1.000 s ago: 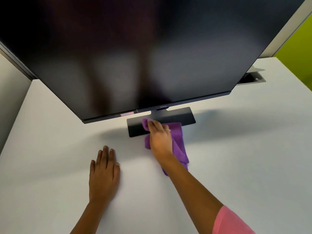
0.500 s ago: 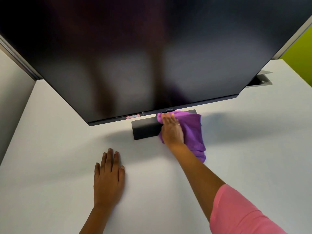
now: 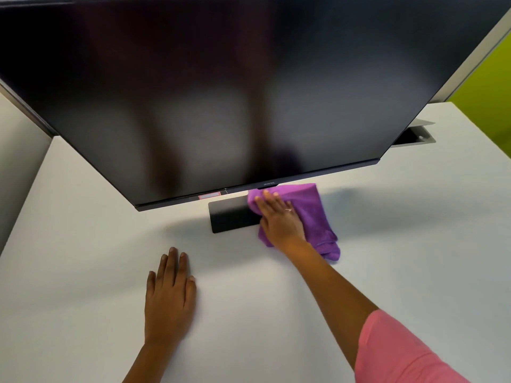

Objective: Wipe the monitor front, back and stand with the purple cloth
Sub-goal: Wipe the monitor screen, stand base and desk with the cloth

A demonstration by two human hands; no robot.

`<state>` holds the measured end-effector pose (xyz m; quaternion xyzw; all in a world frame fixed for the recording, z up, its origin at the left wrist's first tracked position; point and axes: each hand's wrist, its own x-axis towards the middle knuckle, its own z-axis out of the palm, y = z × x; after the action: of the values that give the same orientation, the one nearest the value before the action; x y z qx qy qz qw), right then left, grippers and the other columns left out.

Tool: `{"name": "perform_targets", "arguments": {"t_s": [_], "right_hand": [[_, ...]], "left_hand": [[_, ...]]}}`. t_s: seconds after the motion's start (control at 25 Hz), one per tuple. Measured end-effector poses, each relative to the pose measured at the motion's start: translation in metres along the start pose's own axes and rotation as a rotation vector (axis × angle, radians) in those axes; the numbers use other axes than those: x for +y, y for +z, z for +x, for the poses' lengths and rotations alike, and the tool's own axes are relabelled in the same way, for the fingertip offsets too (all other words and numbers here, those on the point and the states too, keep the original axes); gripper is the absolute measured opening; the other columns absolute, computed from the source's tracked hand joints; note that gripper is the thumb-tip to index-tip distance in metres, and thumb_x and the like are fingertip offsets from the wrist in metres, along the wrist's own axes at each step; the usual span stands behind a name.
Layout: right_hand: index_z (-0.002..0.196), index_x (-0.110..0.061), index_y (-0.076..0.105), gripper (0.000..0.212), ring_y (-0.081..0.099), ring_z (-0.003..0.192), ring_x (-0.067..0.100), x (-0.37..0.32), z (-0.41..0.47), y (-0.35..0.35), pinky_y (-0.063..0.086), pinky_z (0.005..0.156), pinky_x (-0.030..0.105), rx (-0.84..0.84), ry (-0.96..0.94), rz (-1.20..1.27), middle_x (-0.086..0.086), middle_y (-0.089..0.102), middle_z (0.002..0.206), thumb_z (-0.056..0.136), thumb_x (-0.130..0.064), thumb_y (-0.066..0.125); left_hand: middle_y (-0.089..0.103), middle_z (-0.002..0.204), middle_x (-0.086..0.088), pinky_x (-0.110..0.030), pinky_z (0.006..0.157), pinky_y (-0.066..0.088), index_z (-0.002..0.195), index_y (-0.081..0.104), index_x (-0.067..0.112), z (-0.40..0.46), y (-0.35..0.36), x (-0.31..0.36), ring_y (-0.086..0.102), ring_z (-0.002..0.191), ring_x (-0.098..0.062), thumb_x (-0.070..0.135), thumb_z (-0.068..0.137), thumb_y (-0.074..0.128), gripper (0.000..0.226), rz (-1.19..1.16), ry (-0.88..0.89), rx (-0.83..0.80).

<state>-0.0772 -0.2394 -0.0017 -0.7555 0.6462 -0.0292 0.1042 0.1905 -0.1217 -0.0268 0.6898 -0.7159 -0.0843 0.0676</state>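
On the white counter (image 3: 83, 272), in the head view, the purple cloth (image 3: 309, 214) is pressed flat by the right hand (image 3: 279, 219) onto the stand base (image 3: 229, 217) beneath the monitor (image 3: 221, 92). The left hand (image 3: 168, 297) is laid flat, fingers straight, on the counter nearby.

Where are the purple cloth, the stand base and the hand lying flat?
purple cloth (image 3: 312, 214): head view, bunched middle.
stand base (image 3: 232, 217): head view, bare left part.
left hand (image 3: 168, 297): head view, back of hand.
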Motion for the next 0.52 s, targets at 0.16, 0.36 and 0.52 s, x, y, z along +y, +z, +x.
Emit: {"name": "perform_targets", "arguments": {"t_s": [0.16, 0.36, 0.52], "right_hand": [[0.15, -0.022, 0.009, 0.058, 0.005, 0.146, 0.029, 0.018, -0.003, -0.001, 0.01, 0.116, 0.048, 0.053, 0.266, 0.062, 0.003, 0.007, 0.159, 0.099, -0.037, 0.032], [0.149, -0.029, -0.002, 0.059, -0.006, 0.145, 0.029, 0.007, -0.02, 0.003, 0.002, 0.116, 0.046, -0.038, 0.043, -0.054, 0.002, -0.007, 0.159, 0.1, -0.034, 0.031], [0.149, -0.032, 0.007, 0.054, -0.004, 0.146, 0.023, 0.012, -0.03, 0.007, 0.003, 0.118, 0.042, -0.076, -0.198, -0.116, -0.002, -0.005, 0.159, 0.101, -0.029, 0.032]], "left_hand": [[0.033, 0.152, -0.014, -0.054, 0.107, 0.03, 0.142, 0.041, 0.007, 0.0, -0.001, 0.001, 0.032, 0.139, -0.033, 0.032, 0.094, 0.021, 0.057, 0.005, -0.002, -0.008], [0.033, 0.152, -0.015, -0.054, 0.109, 0.028, 0.142, 0.04, 0.006, -0.001, -0.001, 0.002, 0.031, 0.139, -0.033, 0.033, 0.094, 0.02, 0.059, 0.016, -0.004, -0.002], [0.034, 0.15, -0.016, -0.054, 0.106, 0.031, 0.141, 0.041, 0.006, -0.002, -0.002, 0.004, 0.033, 0.137, -0.035, 0.032, 0.094, 0.02, 0.058, 0.033, -0.01, 0.003]]}}
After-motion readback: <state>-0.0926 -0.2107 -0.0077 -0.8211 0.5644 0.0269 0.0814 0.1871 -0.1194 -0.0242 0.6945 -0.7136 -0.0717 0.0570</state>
